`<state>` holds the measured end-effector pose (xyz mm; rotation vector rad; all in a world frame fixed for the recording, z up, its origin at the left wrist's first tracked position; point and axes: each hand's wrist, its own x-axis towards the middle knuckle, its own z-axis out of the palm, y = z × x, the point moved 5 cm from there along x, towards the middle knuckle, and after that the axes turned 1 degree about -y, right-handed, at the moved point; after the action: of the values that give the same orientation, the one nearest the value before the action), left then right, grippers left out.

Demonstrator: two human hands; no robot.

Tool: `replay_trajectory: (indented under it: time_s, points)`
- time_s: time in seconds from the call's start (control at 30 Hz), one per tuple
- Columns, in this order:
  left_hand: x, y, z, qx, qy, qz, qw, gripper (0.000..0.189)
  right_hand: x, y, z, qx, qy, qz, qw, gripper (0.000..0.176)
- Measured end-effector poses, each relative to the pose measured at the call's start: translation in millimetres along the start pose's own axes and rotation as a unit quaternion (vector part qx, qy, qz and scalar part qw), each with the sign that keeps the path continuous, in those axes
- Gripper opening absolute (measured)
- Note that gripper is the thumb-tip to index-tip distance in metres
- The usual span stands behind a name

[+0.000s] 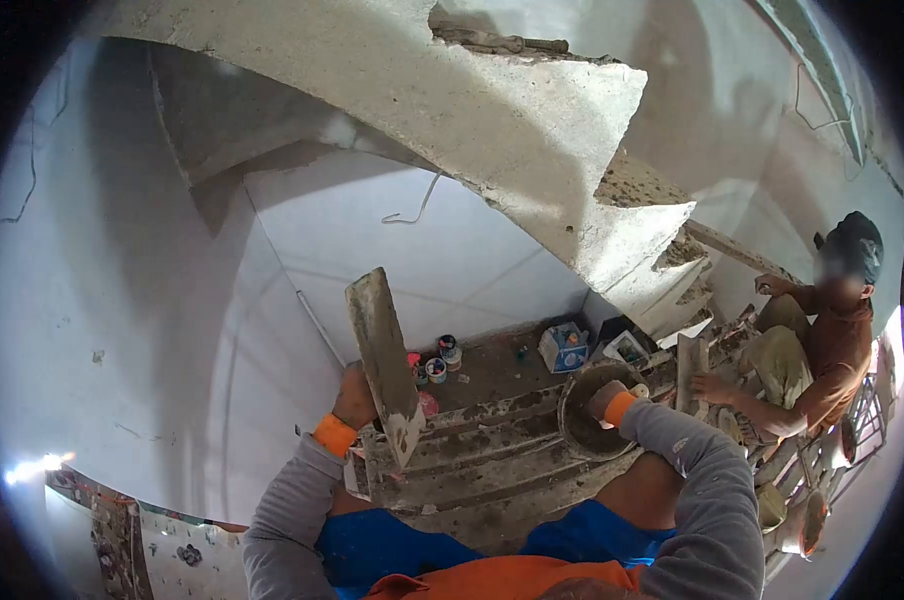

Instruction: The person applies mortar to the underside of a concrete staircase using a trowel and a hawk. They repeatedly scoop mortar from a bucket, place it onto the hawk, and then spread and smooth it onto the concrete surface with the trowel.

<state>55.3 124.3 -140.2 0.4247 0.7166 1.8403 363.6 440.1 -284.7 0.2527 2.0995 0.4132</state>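
My left hand point(354, 398) is closed on a long plastering float point(377, 345), held up on end, its face smeared with grey mortar. Low over a round bucket point(572, 425), my right hand point(608, 400) is closed, with a small pale end showing beside it. What that hand grips is hidden. Both wrists have orange cuffs. Under the bucket run rough wooden planks point(482, 440) spattered with mortar.
Above hangs a concrete staircase point(532, 130) with jagged steps. At right sits a co-worker point(842, 340), one hand by another float point(692, 370). Paint cans point(437, 370) and a blue-white box point(564, 348) stand on the floor below. A bent wire point(412, 215) sticks out overhead.
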Motion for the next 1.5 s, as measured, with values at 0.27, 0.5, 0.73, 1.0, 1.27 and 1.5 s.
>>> replay_trajectory:
  time_s: [0.27,0.5,0.73,1.0,1.27,1.5]
  points:
    - [-15.3,23.4,5.3,0.312,-0.025,0.233,0.921,0.036,-25.7,-4.4,-21.6,-0.011,-0.008,0.002,1.0,0.021]
    - [-7.2,17.2,-48.0,0.078,0.003,0.146,0.986,0.059,-9.7,-0.7,-10.3,0.005,0.041,0.024,0.999,0.015]
    - [-10.3,18.9,-52.7,0.073,0.005,0.136,0.988,0.063,-0.7,-1.1,-4.8,-0.007,0.043,0.026,0.999,0.014]
    - [-8.9,18.7,-51.9,0.053,0.004,0.147,0.988,0.064,-7.0,-4.7,-14.0,-0.008,0.046,0.007,0.999,0.021]
    - [-9.1,20.6,-52.2,0.045,0.001,0.15,0.988,0.065,-11.3,-5.8,-20.2,-0.011,0.022,0.002,1.0,0.02]
    - [-11.5,21.5,-53.7,0.044,0.002,0.152,0.987,0.066,-17.7,-8.6,-29.2,-0.029,0.018,-0.005,0.999,0.021]
